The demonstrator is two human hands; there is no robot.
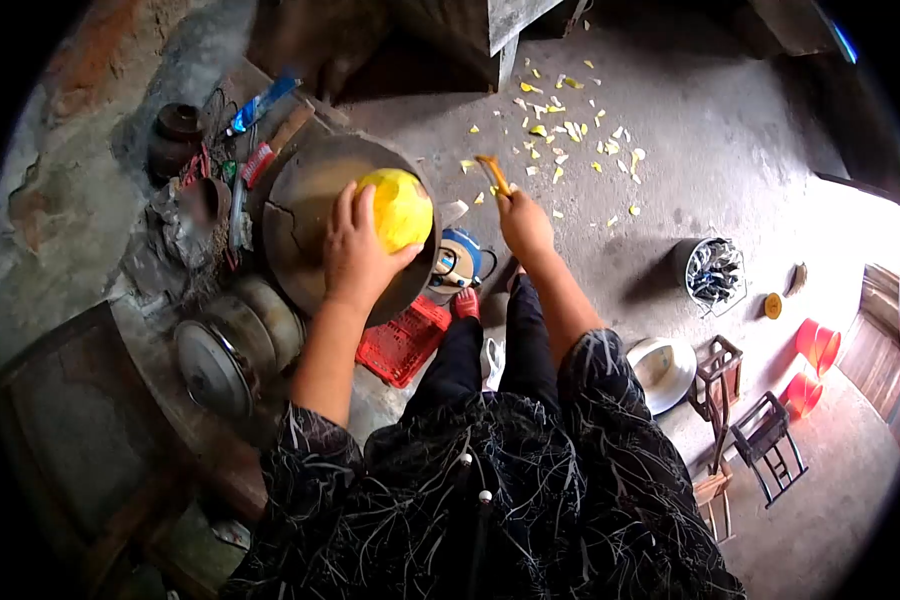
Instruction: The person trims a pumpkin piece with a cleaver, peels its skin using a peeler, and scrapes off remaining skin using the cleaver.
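Observation:
My left hand (358,245) is wrapped around a round yellow fruit (404,212) with flat cut facets on its skin. It holds the fruit above a wide dark wok (295,180) on the left. My right hand (525,228) is closed on a slim orange-yellow tool (491,172) with a bent head, apart from the fruit. Whether the tool is a peeler or a knife I cannot tell. Yellow and white peelings (573,130) lie scattered on the floor beyond my right hand.
A red plastic basket (402,345) and a blue-rimmed container (462,255) are near my feet. A lidded metal pot (215,365) stands left. To the right are a bucket (712,275), a white basin (662,375) and wooden stools (767,440).

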